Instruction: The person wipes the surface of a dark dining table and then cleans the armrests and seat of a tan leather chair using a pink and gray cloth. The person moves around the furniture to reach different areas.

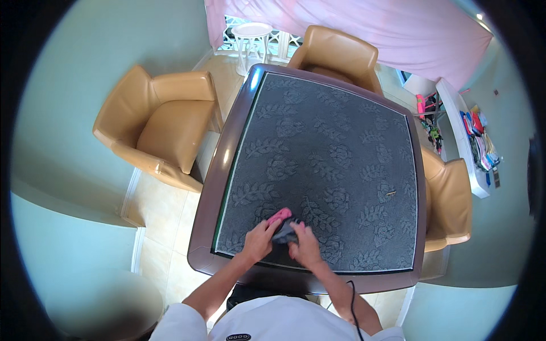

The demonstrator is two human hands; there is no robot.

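Above the near edge of the table, my left hand is closed on a small pink and dark grey cloth item. Its pink part sticks out beyond my fingers. My right hand pinches the grey side of the same item, close to my left hand. Motion smears this grey part, and its exact kind cannot be made out. Beneath both hands lies the dark grey tabletop cover with a raised leaf and flower pattern.
A brown wooden rim frames the table. Tan armchairs stand at the left, far side and right. A small light thing lies on the cover at the right. A white shelf holds colourful items.
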